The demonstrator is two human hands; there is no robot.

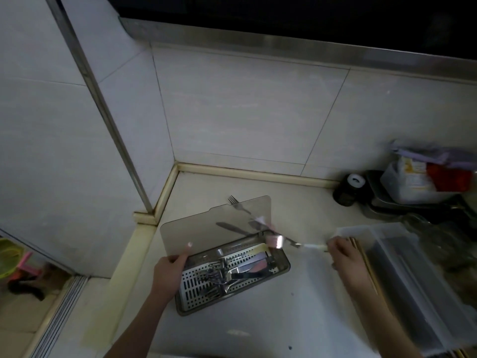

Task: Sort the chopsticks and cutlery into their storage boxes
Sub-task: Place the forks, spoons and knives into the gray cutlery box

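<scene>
Pale tiled walls meet in a corner above a light countertop [258, 306], and the whole scene is dimly lit. At the far left, beyond the counter edge, some green and pink plastic objects [13, 257] are seen on the floor, blurred.

Left of centre, the left hand [170, 267] is curled round the lower corner of the tinted lid [214, 223], thumb at its edge, and the lid is held propped upright. Beneath it lies the cutlery box [282, 267], a metal tray with a perforated insert, in which forks, knives and pastel-handled pieces are already gathered. A fork and a knife appear through or reflected in the lid; which cannot be told.

Just right of the box's far corner, a pale-handled utensil [296, 244] is pinched at its handle end by the right hand [343, 251], its metal head reaching over the tray rim. Motion blur hides the exact type.

For this step to be done well, the lid should be kept fully back, and the utensil lowered lengthwise alongside the pieces already laid, not dropped across them, so the lid can close flat.

Further right, a clear plastic storage box [413, 280] is seen with chopsticks [366, 264] along its near edge. Jars and packets [413, 182] are crowded at the back right.
</scene>
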